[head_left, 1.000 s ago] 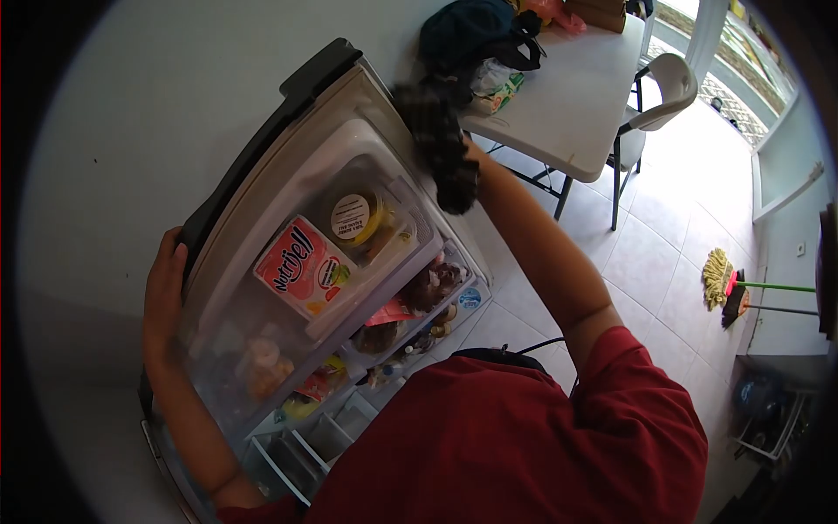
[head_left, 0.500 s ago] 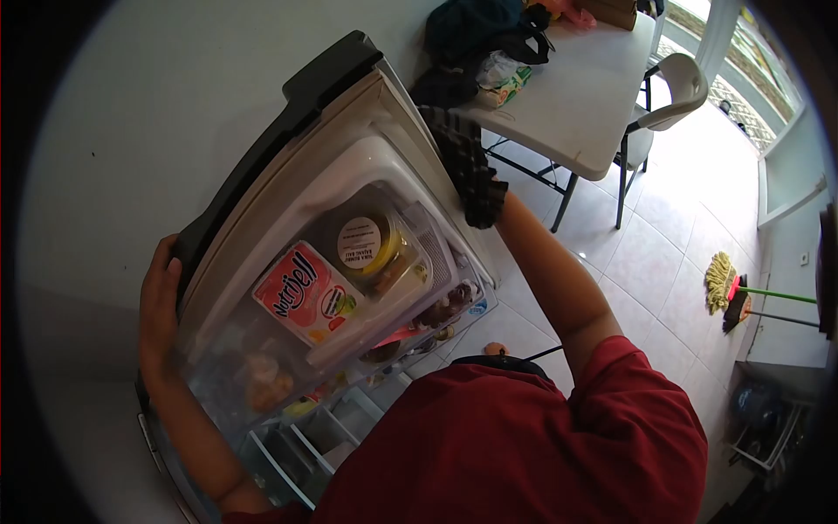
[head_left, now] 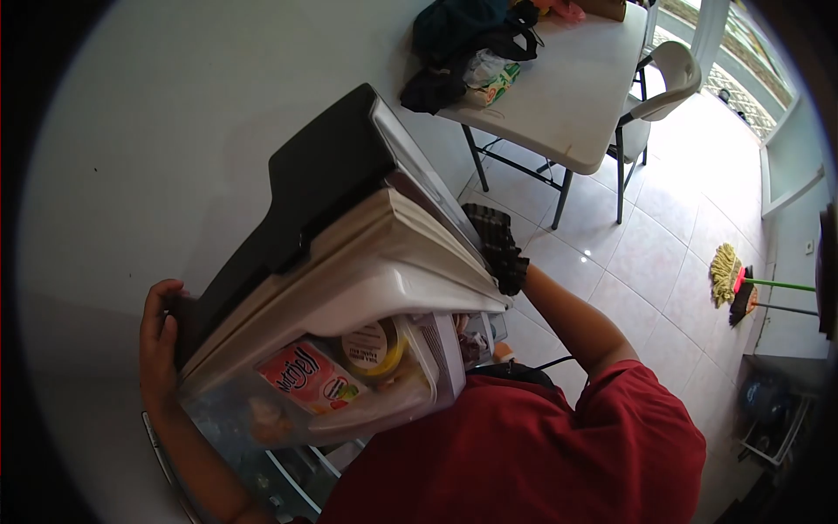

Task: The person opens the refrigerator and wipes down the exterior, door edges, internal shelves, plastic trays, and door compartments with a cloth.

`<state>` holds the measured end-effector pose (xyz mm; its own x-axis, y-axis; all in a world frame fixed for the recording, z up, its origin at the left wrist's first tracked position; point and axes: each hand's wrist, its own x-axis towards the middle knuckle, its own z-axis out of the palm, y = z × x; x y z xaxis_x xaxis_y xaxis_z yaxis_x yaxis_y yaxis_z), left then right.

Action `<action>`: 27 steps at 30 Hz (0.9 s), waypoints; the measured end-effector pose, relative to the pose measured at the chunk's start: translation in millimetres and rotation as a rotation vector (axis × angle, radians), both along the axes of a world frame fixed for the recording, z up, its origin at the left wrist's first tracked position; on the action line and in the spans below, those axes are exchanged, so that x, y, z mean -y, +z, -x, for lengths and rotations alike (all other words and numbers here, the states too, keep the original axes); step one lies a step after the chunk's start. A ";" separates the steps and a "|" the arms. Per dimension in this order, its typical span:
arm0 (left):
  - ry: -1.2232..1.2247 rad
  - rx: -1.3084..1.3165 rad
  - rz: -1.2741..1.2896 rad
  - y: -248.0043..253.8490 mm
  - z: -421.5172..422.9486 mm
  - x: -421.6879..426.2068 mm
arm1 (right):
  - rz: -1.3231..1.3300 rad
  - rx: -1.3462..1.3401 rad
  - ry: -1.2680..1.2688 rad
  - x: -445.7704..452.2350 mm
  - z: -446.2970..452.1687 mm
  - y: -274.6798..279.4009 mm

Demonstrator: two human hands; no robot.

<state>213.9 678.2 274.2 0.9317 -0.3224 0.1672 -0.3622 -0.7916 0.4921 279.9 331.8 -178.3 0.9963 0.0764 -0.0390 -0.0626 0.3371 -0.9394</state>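
The open refrigerator door [head_left: 332, 175] is seen from its top edge, black outside and pale inside. My left hand [head_left: 160, 336] is at its left edge, thumb and fingers closed around the edge. On the opposite side, my right hand [head_left: 497, 249] is covered by a dark checked cloth or glove and touches the door's side; its fingers are hidden. Inside the door's clear bin are a red and white Nutrijell box [head_left: 310, 377] and a round tub [head_left: 371, 347] with a yellow rim.
A white table [head_left: 559, 105] with dark bags [head_left: 458, 44] and a green and white pack stands beyond the door. A folding chair [head_left: 668, 83] is beside it. Farther right are a mop [head_left: 726, 272] and a broom. Refrigerator drawers [head_left: 297, 476] show below.
The door has swung toward me, showing more of its black outer face and hiding lower shelves. My right hand has moved down and to the right. My left hand still holds the left edge, slightly lower.
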 end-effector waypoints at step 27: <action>-0.006 0.204 0.021 -7.9 -16.6 3.3 | 0.108 0.353 -0.578 -41.9 53.5 -2.8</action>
<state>230.5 674.9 266.4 0.8759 -0.3224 0.3589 -0.4609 -0.7791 0.4249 226.3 373.7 -181.1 0.8301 -0.4578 0.3183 0.4157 0.1277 -0.9005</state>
